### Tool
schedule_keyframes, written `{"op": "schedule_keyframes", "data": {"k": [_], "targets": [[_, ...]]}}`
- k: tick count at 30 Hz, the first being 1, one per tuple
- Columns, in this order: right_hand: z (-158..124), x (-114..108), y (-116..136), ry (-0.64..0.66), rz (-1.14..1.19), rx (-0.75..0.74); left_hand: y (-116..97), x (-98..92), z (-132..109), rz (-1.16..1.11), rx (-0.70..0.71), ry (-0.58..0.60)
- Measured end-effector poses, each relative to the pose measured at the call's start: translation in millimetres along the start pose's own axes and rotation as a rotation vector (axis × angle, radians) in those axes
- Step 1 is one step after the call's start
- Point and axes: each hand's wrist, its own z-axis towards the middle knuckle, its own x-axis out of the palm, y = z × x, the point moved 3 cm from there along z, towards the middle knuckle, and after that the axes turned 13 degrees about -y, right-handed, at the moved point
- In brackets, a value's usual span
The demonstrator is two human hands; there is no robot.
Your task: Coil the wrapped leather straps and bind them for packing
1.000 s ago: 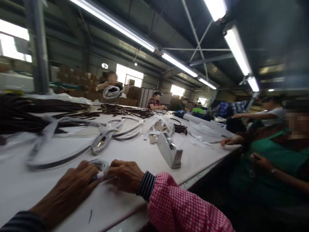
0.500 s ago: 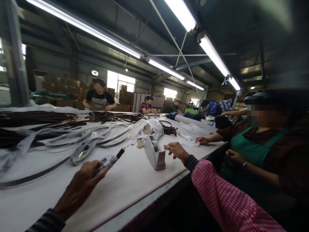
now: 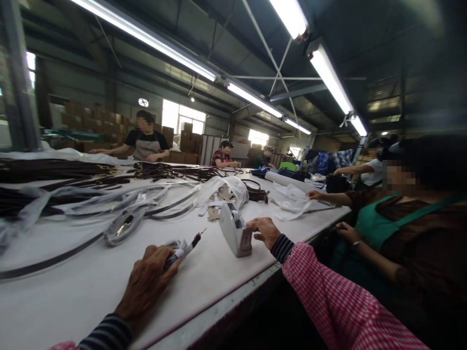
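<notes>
My left hand (image 3: 149,277) is closed around a coiled dark belt (image 3: 177,253) in clear plastic wrap. The belt's dark end, with a thin gold-coloured metal tip, points up and right from the grip. My right hand (image 3: 266,231) reaches the front upper edge of a grey tape dispenser (image 3: 236,233). Its forefinger meets that edge, and the thumb stays apart below. Whether the fingertips touch any tape is too small to see. The dispenser stands upright on the white table (image 3: 204,287), between my hands.
Plastic-wrapped belts (image 3: 126,226) lie at left, before a pile of dark straps (image 3: 54,170). Behind the dispenser, a clear bag (image 3: 237,189) holds cardboard pieces (image 3: 215,206). A co-worker in a green apron (image 3: 379,218) stands close at right, one hand on white plastic sheets (image 3: 292,199).
My right hand has moved left onto the dispenser's edge. My left hand has shifted right with the wrapped belt. The co-worker at right has spread the plastic sheets.
</notes>
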Motion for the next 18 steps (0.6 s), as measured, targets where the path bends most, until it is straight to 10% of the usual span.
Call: {"op": "schedule_keyframes", "data": {"k": [18], "targets": [[-38, 0, -59, -0.024, 0.306, 0.026, 18, 1.0, 7, -0.133, -0.209, -0.065]]}}
